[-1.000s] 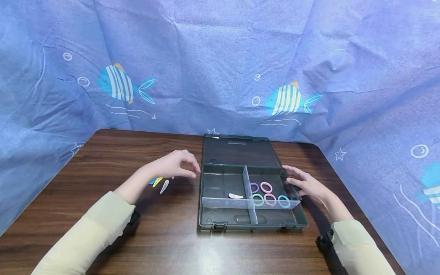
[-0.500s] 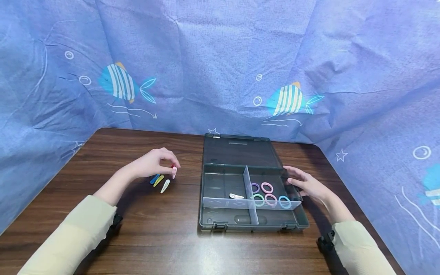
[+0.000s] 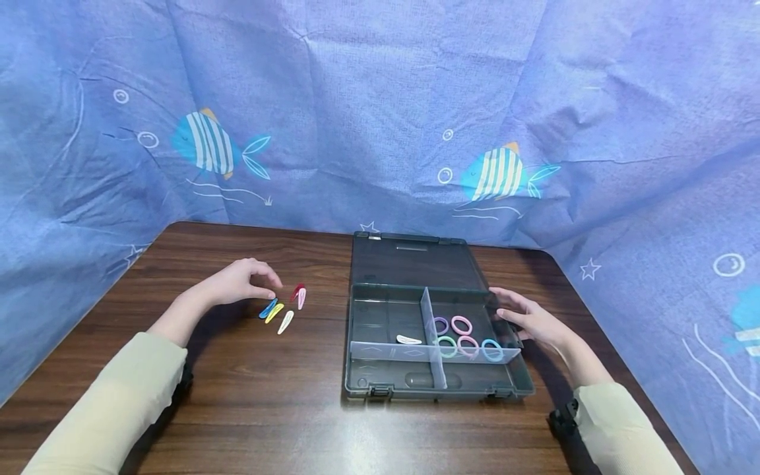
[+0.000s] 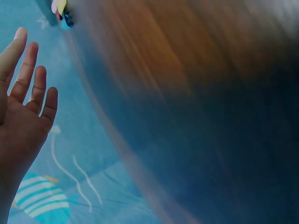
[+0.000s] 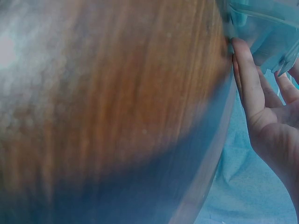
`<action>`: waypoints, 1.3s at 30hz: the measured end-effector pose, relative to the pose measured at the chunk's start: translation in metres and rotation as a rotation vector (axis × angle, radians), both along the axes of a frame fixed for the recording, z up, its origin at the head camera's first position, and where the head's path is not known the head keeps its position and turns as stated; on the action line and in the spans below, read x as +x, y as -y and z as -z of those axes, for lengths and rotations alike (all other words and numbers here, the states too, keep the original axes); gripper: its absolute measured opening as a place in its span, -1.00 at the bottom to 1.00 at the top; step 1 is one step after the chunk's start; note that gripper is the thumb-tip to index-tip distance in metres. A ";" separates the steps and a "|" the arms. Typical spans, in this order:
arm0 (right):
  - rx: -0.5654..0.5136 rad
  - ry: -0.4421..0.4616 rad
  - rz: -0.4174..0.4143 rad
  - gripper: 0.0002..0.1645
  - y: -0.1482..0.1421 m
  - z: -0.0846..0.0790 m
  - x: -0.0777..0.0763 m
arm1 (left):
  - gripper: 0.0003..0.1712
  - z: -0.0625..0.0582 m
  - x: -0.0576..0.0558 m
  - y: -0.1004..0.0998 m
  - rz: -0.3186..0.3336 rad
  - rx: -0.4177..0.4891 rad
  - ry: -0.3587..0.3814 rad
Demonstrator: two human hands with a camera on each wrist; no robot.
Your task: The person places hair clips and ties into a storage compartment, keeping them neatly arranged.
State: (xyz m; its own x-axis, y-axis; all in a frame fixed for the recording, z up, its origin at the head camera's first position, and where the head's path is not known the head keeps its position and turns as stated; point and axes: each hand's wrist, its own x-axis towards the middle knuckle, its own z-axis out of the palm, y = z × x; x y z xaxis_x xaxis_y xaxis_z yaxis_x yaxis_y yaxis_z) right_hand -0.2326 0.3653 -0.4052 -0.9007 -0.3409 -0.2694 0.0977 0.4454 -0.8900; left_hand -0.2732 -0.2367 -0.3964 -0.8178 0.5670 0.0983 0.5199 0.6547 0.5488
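My left hand (image 3: 240,282) hovers over the left of the table, thumb and fingers apart and holding nothing. Just by its thumb lie a blue snap hair clip (image 3: 268,308) and a yellow one (image 3: 274,313). A white hair clip (image 3: 285,322), a pink one (image 3: 301,299) and a red one (image 3: 297,290) lie to the right of these. My right hand (image 3: 531,323) touches the right side of a dark see-through divider box (image 3: 439,394) with extended fingers. In the left wrist view, my left hand (image 4: 23,112) has its fingers spread loosely.
The box's lid (image 3: 415,264) lies back, away from me. Its back left compartment has a white hair clip (image 3: 408,340); the back right one has several hair ties, including a pink one (image 3: 461,324) and a blue one (image 3: 491,350). A blue fish-print cloth (image 3: 380,119) hangs behind the table.
My left hand has moved left from beside the box, past the pink and red clips, to the blue and yellow ones. The right hand stays at the box's side.
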 end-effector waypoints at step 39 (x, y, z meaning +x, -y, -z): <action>0.030 -0.005 -0.003 -0.27 -0.001 0.000 -0.001 | -0.81 0.015 -0.008 0.002 0.093 -0.024 0.176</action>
